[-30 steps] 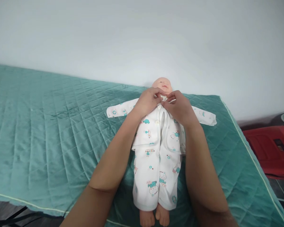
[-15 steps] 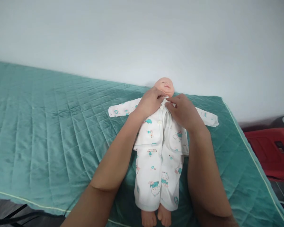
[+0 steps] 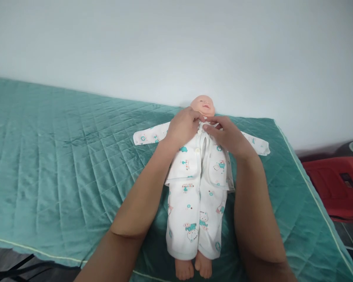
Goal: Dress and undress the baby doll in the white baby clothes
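Fingers of the bare left hand (image 3: 184,124) and the bare right hand (image 3: 225,133) meet at the neck of a white cloth baby jacket (image 3: 186,166) printed with small teal figures; the right thumb and forefinger lie close to each other, the left fingers curl inward, and whether either hand grips the fabric cannot be told. The jacket is on a smooth pink plastic baby doll (image 3: 205,103), lying face up, its chin just beyond the hands. Below the fingers, a round pale button (image 3: 197,150) sits on one front edge, and the front gapes narrowly. Long sleeves (image 3: 148,135) spread to both sides, partly covered by the hands; what they hold is hidden. White printed cloth trousers (image 3: 182,223) enclose the legs, bare feet (image 3: 184,269) showing at the cuffs. Underneath, a teal quilted cover (image 3: 76,176) with pale edging runs out of view at left; its far edge meets a plain white wall (image 3: 164,47). At right, a red moulded plastic object (image 3: 329,184) with a dark slot is cut off; whether it is a container is unclear.
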The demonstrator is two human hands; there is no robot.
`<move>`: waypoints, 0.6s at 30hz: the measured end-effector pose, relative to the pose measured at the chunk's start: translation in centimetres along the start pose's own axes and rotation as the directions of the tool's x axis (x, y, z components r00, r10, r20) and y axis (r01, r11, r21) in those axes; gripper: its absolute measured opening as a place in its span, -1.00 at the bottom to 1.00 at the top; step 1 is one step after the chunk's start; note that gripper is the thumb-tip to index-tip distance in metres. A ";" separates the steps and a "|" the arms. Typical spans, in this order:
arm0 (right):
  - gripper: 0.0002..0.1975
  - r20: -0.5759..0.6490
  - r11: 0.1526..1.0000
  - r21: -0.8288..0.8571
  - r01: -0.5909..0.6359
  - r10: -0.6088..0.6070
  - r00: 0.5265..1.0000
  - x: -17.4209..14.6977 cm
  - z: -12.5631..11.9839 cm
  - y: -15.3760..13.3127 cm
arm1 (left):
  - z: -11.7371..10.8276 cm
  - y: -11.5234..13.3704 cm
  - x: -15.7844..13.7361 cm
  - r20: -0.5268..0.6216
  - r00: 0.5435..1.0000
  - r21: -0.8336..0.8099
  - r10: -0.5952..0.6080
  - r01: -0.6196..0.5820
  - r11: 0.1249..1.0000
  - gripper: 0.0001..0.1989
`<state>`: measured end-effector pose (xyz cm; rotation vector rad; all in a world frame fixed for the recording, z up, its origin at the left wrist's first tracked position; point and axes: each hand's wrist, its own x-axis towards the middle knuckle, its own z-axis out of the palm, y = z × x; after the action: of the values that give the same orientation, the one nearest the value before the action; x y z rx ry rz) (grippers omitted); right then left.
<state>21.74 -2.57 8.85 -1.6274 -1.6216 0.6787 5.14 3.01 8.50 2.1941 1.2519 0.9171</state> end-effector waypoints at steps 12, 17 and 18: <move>-0.75 -0.137 0.969 -0.242 -0.043 0.010 0.991 -6.3 0.9 -3.8 | -0.6 1.9 -4.2 -0.099 0.995 -0.176 0.026 -0.044 0.983 -0.80; -0.84 -0.215 0.999 0.043 0.013 -0.003 0.977 -6.7 2.0 -0.9 | -0.2 2.0 -5.6 -0.053 0.998 -0.191 -0.030 0.019 0.981 -0.89; -0.82 -0.215 0.993 0.119 0.012 0.014 0.977 -6.7 2.0 -0.5 | -0.3 2.0 -5.7 -0.044 0.998 -0.198 -0.039 0.029 0.980 -0.90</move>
<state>19.38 -9.02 7.19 -1.5568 -1.3983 0.5676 3.99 -2.93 8.15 2.0016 1.1621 1.0382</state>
